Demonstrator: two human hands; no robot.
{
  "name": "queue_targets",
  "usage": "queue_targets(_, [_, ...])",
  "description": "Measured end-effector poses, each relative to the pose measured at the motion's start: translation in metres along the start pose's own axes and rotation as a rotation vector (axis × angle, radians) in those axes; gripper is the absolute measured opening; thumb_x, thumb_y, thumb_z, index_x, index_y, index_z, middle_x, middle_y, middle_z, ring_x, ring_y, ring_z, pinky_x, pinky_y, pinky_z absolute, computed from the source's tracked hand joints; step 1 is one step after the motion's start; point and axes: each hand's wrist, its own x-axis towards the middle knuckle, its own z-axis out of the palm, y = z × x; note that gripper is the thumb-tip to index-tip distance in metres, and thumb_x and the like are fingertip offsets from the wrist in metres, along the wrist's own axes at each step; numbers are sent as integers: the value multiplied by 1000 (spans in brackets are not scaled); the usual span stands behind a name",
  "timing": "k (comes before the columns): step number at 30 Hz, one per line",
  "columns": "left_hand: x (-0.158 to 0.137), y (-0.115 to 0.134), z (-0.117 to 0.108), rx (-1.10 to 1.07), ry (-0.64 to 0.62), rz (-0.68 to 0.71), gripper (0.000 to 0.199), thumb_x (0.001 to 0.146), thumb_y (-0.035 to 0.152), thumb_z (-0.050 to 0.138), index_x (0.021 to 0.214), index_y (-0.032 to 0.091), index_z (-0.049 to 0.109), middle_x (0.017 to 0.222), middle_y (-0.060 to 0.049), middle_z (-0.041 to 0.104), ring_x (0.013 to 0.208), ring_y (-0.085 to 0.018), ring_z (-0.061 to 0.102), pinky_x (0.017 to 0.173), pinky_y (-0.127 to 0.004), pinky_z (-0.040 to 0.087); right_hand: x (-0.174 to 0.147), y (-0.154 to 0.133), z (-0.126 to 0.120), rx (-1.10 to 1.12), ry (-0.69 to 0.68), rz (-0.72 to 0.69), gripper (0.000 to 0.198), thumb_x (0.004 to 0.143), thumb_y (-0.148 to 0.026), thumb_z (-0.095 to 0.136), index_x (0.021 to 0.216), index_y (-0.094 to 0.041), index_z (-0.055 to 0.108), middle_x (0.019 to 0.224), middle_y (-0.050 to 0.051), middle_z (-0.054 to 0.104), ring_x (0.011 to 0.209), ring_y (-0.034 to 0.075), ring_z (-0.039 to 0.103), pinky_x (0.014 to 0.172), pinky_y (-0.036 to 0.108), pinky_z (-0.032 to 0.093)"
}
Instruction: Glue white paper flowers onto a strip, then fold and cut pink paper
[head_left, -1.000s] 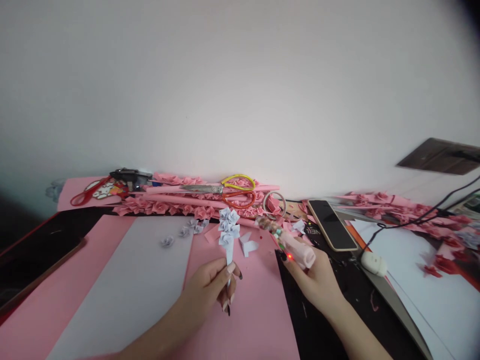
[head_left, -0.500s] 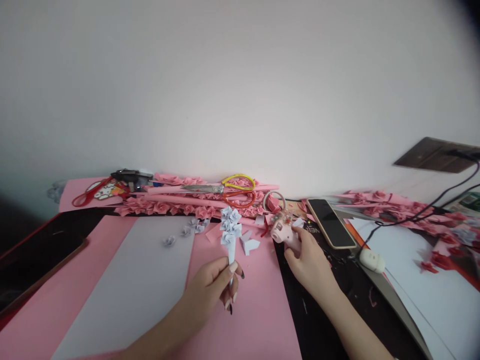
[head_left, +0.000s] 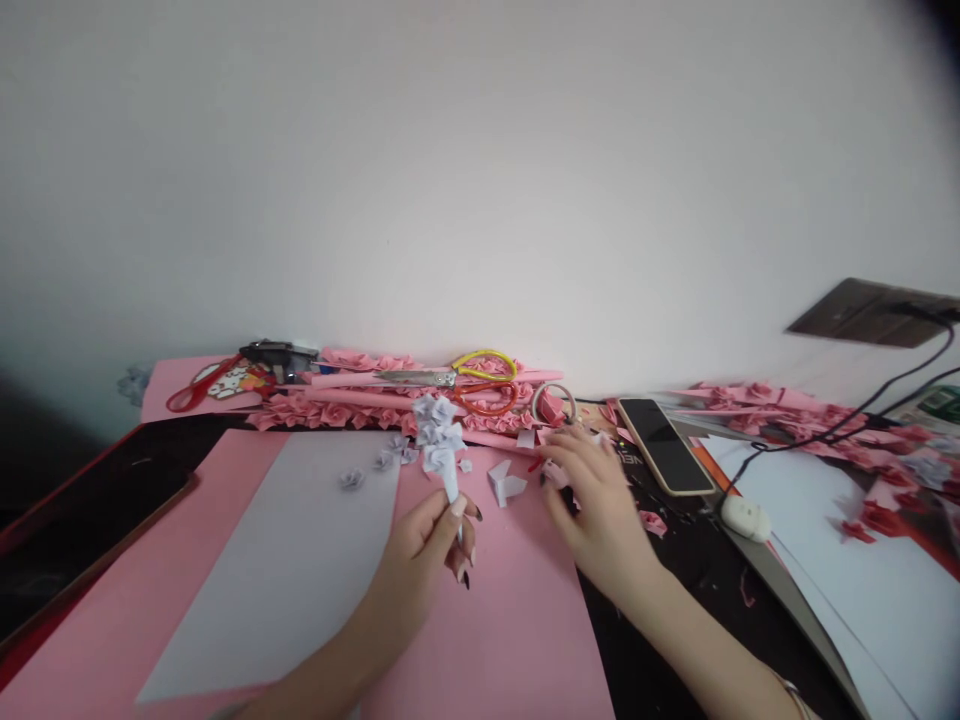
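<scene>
My left hand (head_left: pixel 439 535) pinches the white paper stem of a spray of pale blue paper flowers (head_left: pixel 439 437), held upright over the pink sheet. The fingers of my right hand (head_left: pixel 596 495) bend over a small pink plastic device (head_left: pixel 555 474), which is mostly hidden beneath them; its kind cannot be made out. Between the hands lies a folded piece of white paper (head_left: pixel 507 484). Loose pale blue paper flowers (head_left: pixel 387 458) rest to the left of the spray.
Scissors (head_left: pixel 450 378) with yellow and red handles lie on pink paper flower stems (head_left: pixel 337 410) along the wall. At right are a phone (head_left: pixel 666 447), a white earbud case (head_left: pixel 745 518), black cables (head_left: pixel 840 425) and white sheets (head_left: pixel 840 570). A large pale sheet (head_left: pixel 285 570) lies at left.
My right hand has shifted left and up, its fingers now covering more of the pink device. My left hand has moved the flower spray slightly left, and it tilts more. The view has shifted slightly.
</scene>
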Motion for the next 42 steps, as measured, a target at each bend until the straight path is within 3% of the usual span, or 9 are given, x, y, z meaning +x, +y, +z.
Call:
queue_targets(2, [-1, 4, -2, 4, 103, 70, 24, 88, 34, 38, 72, 17, 45, 58, 5, 45, 49, -8, 42, 48, -20, 39, 8, -19, 9, 28, -116, -94, 27, 81, -13, 44, 105, -19, 56, 116, 8, 53, 118, 27, 37, 101, 49, 19])
queue_targets(4, [-1, 5, -4, -5, 205, 135, 25, 89, 33, 37, 71, 18, 44, 59, 5, 44, 51, -8, 41, 49, -19, 38, 19, -36, 21, 75, -192, -151, 25, 83, -14, 43, 103, -18, 58, 112, 8, 54, 111, 24, 42, 95, 42, 30])
queue_targets(7, [0, 1, -9, -46, 341, 193, 22, 90, 35, 35, 79, 20, 46, 62, 5, 44, 52, -9, 41, 49, -20, 38, 42, -52, 43, 107, -217, -168, 19, 85, -15, 45, 93, -18, 62, 95, 7, 58, 92, 20, 49, 80, 34, 38])
queue_targets(10, [3, -3, -13, -63, 413, 210, 23, 90, 38, 35, 78, 20, 45, 64, 4, 44, 53, -9, 40, 49, -20, 37, 68, -59, 67, 78, -210, -145, 18, 84, -16, 49, 93, -19, 63, 90, 7, 57, 89, 19, 48, 73, 31, 37])
queue_targets(17, [6, -5, -14, -128, 424, 189, 25, 89, 40, 36, 75, 20, 42, 58, 6, 41, 47, -7, 36, 44, -18, 34, 104, -68, 98, -24, -265, -255, 18, 83, -22, 50, 94, -23, 64, 90, 5, 57, 87, 20, 49, 68, 30, 33])
queue_targets(22, [7, -5, -14, -144, 420, 173, 26, 88, 42, 38, 75, 20, 43, 58, 6, 41, 47, -7, 37, 44, -18, 34, 106, -69, 96, -85, -273, -269, 17, 83, -20, 48, 80, -17, 64, 91, 8, 56, 89, 22, 48, 71, 32, 33])
queue_targets(30, [8, -5, -14, -138, 409, 175, 27, 88, 42, 38, 72, 20, 42, 57, 6, 40, 48, -7, 36, 44, -17, 34, 106, -62, 93, -48, -322, -245, 18, 80, -14, 48, 86, -21, 63, 90, 4, 56, 82, 18, 51, 63, 28, 33])
queue_targets(36, [7, -5, -14, -144, 416, 174, 25, 88, 40, 39, 73, 20, 42, 60, 6, 40, 50, -8, 36, 45, -17, 34, 105, -62, 84, -18, -371, -235, 17, 78, -16, 50, 86, -19, 64, 89, 6, 59, 84, 19, 54, 67, 29, 35])
queue_targets(42, [7, -7, -15, -150, 409, 168, 27, 87, 42, 40, 72, 20, 42, 58, 5, 41, 50, -8, 36, 46, -18, 34, 99, -64, 96, 25, -397, -236, 10, 71, -16, 57, 79, -17, 64, 84, 6, 61, 80, 20, 55, 69, 31, 37])
